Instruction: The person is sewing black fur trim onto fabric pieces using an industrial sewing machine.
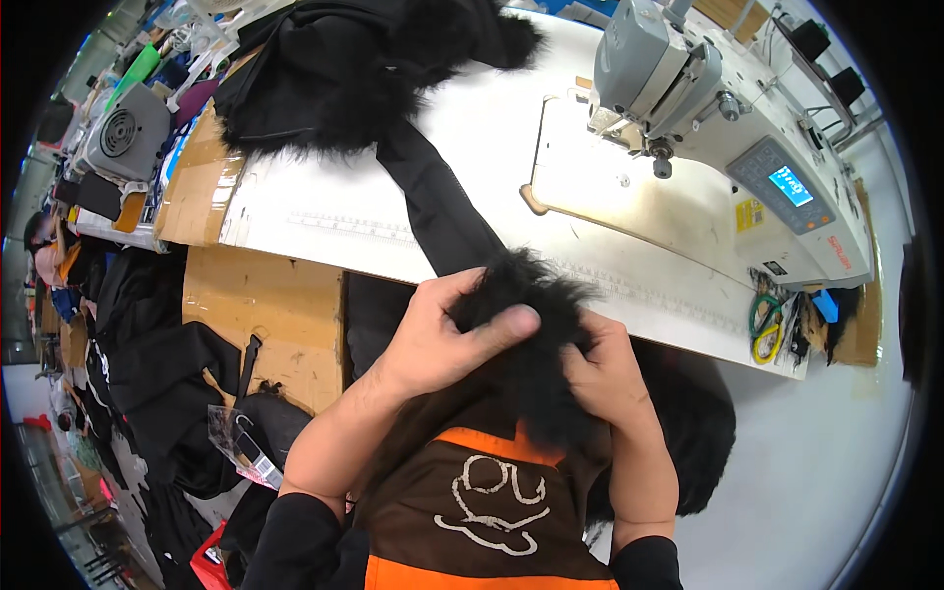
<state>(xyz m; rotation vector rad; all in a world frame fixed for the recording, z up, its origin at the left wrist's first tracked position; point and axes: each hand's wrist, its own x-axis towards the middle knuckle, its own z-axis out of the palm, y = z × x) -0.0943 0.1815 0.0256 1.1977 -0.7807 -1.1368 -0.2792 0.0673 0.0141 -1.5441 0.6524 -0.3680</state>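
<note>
My left hand (441, 334) grips a piece of black fur trim (526, 295) near the table's front edge, its thumb pressed on the fur and fingertips behind it. My right hand (605, 369) is closed on the same fur from the other side, its fingers partly sunk in the pile. A black fabric strap (433, 197) runs from the held piece back over the white sewing table (324, 197) to a heap of black fabric with fur edging (315, 79). The brown and orange apron (492, 492) shows just below my hands.
A sewing machine with a control panel (737, 138) stands right of centre. Scissors (765, 329) lie at the table's right end. Cardboard (256, 305) and black fabric piles (172, 393) are on the left. A grey appliance (128, 143) sits among clutter at far left; people are visible beyond.
</note>
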